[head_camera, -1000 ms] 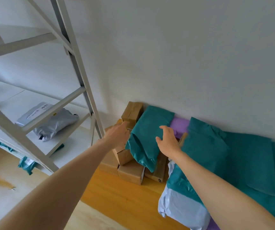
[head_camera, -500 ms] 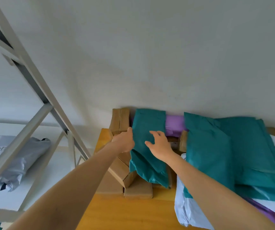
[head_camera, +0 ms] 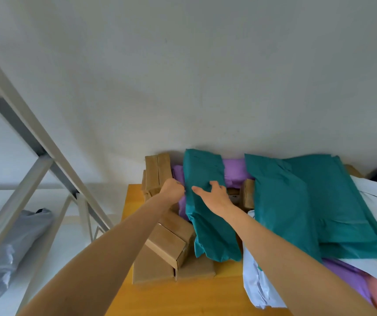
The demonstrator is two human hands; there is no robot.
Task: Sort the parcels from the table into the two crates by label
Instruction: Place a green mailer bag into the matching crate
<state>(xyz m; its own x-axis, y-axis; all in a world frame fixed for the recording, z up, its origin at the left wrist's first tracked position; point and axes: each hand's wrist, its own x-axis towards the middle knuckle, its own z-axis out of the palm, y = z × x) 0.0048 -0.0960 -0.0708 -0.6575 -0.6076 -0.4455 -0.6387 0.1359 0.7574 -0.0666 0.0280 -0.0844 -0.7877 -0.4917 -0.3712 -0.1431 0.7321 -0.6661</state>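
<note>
Far off to the left of both hands stood a grey metal rack [head_camera: 23, 137] with a grey bag [head_camera: 5, 252] on its shelf, well apart from the work. Nearer, just below and beside the left wrist, brown cardboard boxes [head_camera: 167, 244] lay heaped on the wooden surface [head_camera: 183, 297].

The left hand [head_camera: 172, 190] had its fingers curled tight at the left edge of the teal parcel [head_camera: 214, 236], by the look of it pinching that edge, though the fingertips were hidden behind the knuckles. The parcel sat directly to the right of those fingers, touching them. Its long axis ran from the wall down toward the person, so it stretched both beyond and behind the fingers. It was draped over the boxes and a purple parcel [head_camera: 234, 171].

The right hand [head_camera: 217, 198] lay on top of the same parcel, fingers straight and spread, thumb pointing toward the left hand, holding nothing. Both hands met the parcel near its far half, with the left on the edge and the right on the face, so a lift would likely need the right fingers to close over the right edge just beyond them.

To the right of those fingers, near but apart, a larger teal parcel [head_camera: 296, 206] covered other mailers. No crate was in view.
</note>
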